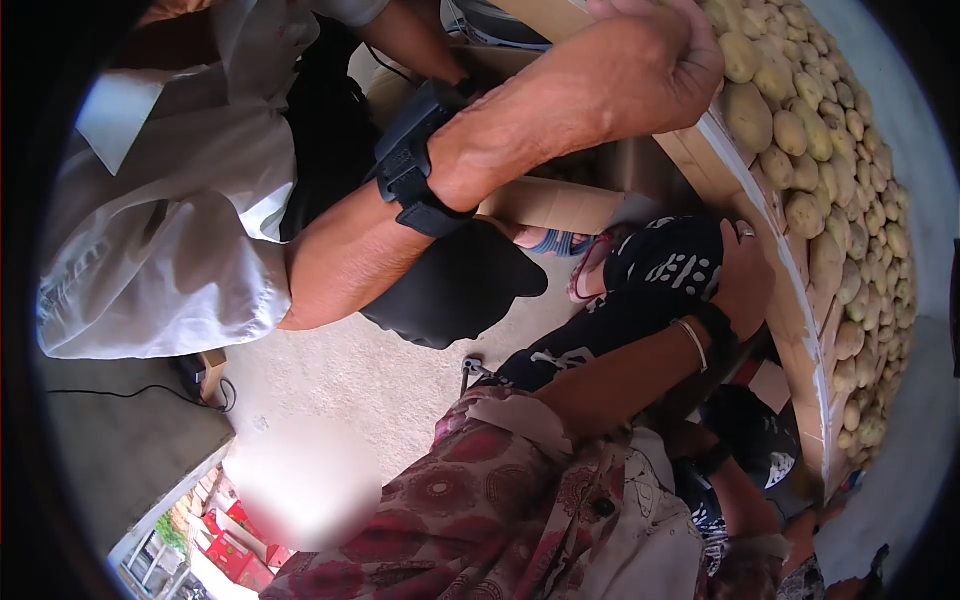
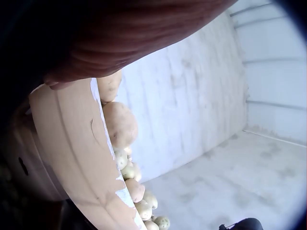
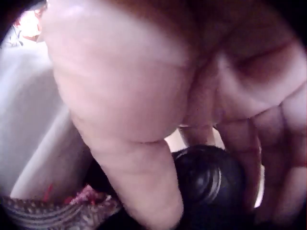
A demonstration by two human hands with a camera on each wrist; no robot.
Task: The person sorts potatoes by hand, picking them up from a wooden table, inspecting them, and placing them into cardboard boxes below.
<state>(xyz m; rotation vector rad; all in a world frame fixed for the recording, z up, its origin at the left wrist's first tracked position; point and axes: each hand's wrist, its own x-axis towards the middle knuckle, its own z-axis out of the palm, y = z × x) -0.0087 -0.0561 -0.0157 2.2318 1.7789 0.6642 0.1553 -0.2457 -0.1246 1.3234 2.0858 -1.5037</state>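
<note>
My right hand (image 1: pixel 650 70) is raised close to the head view, its fingers bent loosely, near the rim of a cardboard bin (image 1: pixel 790 260) of potatoes (image 1: pixel 850 200). The right wrist view shows its palm (image 3: pixel 134 81), thumb and fingers apart, with a dark round object (image 3: pixel 206 182) behind them; contact with that object is unclear. Behind the right forearm, my left forearm (image 1: pixel 420 40) reaches down, and its hand is hidden there. In the left wrist view part of the left hand (image 2: pixel 139 40) spans the top, beside the cardboard edge (image 2: pixel 76 139) and potatoes (image 2: pixel 120 124); its fingers are mostly hidden.
A person in a patterned red shirt (image 1: pixel 440 500) sits close by, one hand (image 1: pixel 745 280) on dark printed trousers. Another arm (image 1: pixel 740 500) shows beyond. Cardboard flaps (image 1: pixel 560 205) lie below my forearm, over a pale floor (image 1: pixel 330 380). Red boxes (image 1: pixel 235 550) stand at lower left.
</note>
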